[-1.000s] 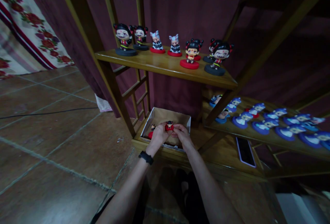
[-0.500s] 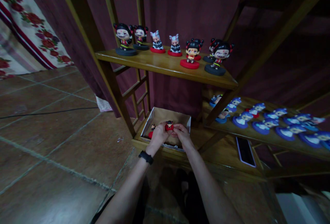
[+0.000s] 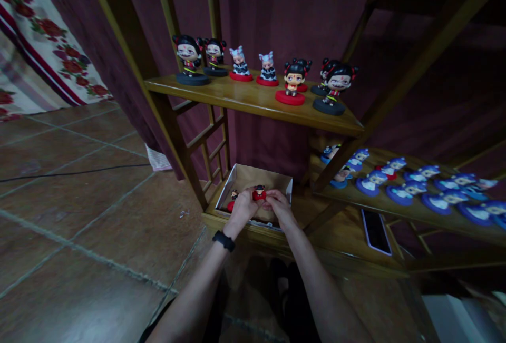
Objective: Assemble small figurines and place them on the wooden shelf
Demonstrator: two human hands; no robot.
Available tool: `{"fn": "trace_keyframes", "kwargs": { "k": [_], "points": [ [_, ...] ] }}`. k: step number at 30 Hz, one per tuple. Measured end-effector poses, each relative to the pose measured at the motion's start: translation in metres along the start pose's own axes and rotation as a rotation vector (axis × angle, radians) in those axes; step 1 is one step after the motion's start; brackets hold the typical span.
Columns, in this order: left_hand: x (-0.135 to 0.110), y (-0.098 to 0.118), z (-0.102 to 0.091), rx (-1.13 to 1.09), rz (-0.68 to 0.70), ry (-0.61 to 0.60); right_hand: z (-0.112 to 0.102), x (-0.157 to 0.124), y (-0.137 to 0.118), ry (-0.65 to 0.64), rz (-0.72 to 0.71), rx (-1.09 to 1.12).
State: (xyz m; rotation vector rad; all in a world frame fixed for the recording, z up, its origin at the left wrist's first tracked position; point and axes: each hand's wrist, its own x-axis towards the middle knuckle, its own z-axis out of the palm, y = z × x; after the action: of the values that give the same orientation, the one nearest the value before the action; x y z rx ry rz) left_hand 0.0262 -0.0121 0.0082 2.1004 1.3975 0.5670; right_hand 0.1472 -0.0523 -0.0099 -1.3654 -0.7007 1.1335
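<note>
Between my two hands, over a shallow cardboard box (image 3: pixel 272 175), is a small figurine (image 3: pixel 259 192) with black hair buns and a red base. My left hand (image 3: pixel 245 205) grips it from the left, a black band on the wrist. From the right, the fingers of my right hand (image 3: pixel 278 203) pinch its edge. Left of my left hand, a second figurine (image 3: pixel 234 195) on a red base sits inside the box, partly covered by that hand. The box rests on the lowest board of a wooden shelf.
Overhead, a wooden shelf board (image 3: pixel 245 101) carries several figurines on red and dark bases. At right, a lower board (image 3: pixel 348 198) holds rows of blue figurines (image 3: pixel 407 191). A phone (image 3: pixel 376 232) lies on the bottom board (image 3: pixel 336 235). A black cable (image 3: pixel 79 173) crosses the tiled floor.
Almost nothing differs. Both hands keep the figurine in the same place over the box, and the view has shifted very slightly.
</note>
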Motion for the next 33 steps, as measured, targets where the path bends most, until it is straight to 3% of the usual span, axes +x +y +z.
{"fn": "trace_keyframes", "kwargs": {
  "k": [24,33],
  "points": [
    [-0.0028,0.0030,-0.0028,-0.079,0.035,0.013,-0.0005,-0.0006,0.0001,0.005,0.013,0.033],
    [-0.0022,0.0035,0.0019,-0.126,0.064,-0.032,-0.0016,0.0000,0.0026,-0.040,0.077,0.183]
  ]
}}
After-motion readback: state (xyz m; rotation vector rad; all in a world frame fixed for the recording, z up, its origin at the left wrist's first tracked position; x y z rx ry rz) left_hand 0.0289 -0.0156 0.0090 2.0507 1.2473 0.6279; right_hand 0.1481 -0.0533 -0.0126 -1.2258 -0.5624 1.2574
